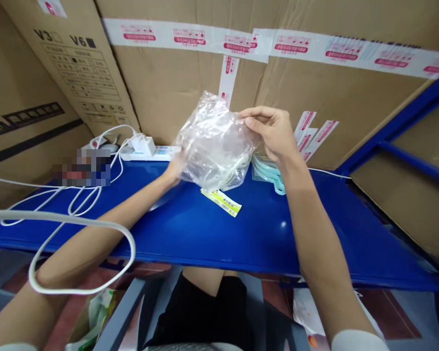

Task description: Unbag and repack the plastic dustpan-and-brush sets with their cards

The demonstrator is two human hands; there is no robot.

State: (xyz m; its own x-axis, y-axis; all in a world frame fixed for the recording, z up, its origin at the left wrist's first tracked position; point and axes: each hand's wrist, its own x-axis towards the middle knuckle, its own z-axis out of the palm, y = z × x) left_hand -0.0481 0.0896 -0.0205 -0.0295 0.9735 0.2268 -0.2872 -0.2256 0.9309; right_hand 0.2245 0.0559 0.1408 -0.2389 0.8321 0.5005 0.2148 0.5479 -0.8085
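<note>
Centrally in frame, clear plastic bag (pixel 214 141) hung over blue table (pixel 190 234); right hand (pixel 276 130) pinched its upper-right edge; left hand (pixel 175 167) touched left edge, grip too blurred to tell. Yellow packet (pixel 222 201) lay below.

I'm pinching a clear bag (pixel 215 144) with my right hand (pixel 272 129), my left hand (pixel 174 168) touching its left side, over a blue table (pixel 190 236).

Clear bag (pixel 212 141), white glints; yellow-green label (pixel 223 202), dark print; blue tabletop (pixel 205 239); brown cardboard (pixel 190 73); white tape (pixel 164 34), red print.
</note>
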